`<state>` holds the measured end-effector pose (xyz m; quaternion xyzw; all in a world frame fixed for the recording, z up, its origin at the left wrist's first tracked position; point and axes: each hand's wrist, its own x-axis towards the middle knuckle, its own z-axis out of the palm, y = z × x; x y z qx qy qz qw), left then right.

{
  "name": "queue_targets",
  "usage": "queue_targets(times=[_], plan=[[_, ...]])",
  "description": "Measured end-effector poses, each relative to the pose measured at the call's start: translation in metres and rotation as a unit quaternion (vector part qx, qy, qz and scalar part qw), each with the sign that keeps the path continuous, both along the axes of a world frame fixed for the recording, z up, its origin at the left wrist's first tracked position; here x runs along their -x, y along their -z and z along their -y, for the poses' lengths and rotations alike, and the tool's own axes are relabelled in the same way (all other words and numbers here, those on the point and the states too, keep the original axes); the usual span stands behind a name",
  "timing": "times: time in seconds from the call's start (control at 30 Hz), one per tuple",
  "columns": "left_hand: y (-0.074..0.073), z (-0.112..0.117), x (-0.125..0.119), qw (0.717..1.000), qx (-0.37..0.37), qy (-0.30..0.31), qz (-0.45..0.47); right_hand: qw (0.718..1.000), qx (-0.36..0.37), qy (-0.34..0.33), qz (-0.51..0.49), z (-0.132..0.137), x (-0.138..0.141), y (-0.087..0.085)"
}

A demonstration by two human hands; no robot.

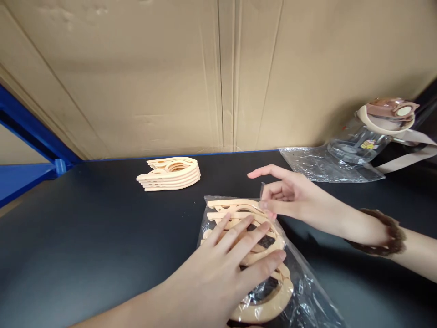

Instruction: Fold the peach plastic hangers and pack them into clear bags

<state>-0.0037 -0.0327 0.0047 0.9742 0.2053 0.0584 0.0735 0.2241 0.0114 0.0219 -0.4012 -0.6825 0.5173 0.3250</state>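
A clear plastic bag lies on the black table with several peach plastic hangers inside it. My left hand lies flat on top of the bag, fingers spread, pressing the hangers down. My right hand is at the bag's far edge. Its thumb and bent fingers pinch the plastic there, and the index finger points out to the left. A brown beaded bracelet is on my right wrist.
A second stack of peach hangers sits farther back on the table. At the back right lie an empty clear bag and a clear water bottle with a pink lid and strap. A cardboard wall stands behind; a blue frame is at the left.
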Motion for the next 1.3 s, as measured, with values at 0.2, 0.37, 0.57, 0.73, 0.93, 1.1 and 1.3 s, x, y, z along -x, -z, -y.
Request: queue_targets(times=[0.2, 0.37, 0.57, 0.73, 0.93, 1.1, 1.3], plan=[[0.019, -0.003, 0.005, 0.995, -0.043, 0.021, 0.090, 0.994, -0.077, -0.063, 0.041, -0.001, 0.004, 0.009], [0.026, 0.000, 0.003, 0.977, -0.056, 0.007, 0.206, 0.978, -0.131, -0.142, 0.071, 0.003, 0.001, 0.010], [0.006, 0.009, 0.000, 0.975, -0.137, 0.073, 0.157, 0.939, -0.265, -0.137, 0.170, 0.004, 0.005, 0.025], [0.001, 0.010, -0.002, 0.973, -0.172, 0.118, 0.099, 0.913, -0.290, -0.102, 0.267, 0.007, 0.006, 0.030], [0.004, 0.013, -0.005, 0.981, -0.152, 0.082, 0.087, 0.892, -0.302, -0.099, 0.320, 0.010, 0.011, 0.023], [0.005, 0.020, -0.007, 0.973, -0.174, 0.023, 0.152, 0.876, -0.307, -0.093, 0.359, 0.008, 0.017, 0.022], [0.027, 0.013, -0.006, 0.935, -0.254, 0.060, 0.238, 0.873, -0.314, -0.111, 0.358, 0.007, 0.018, 0.021]])
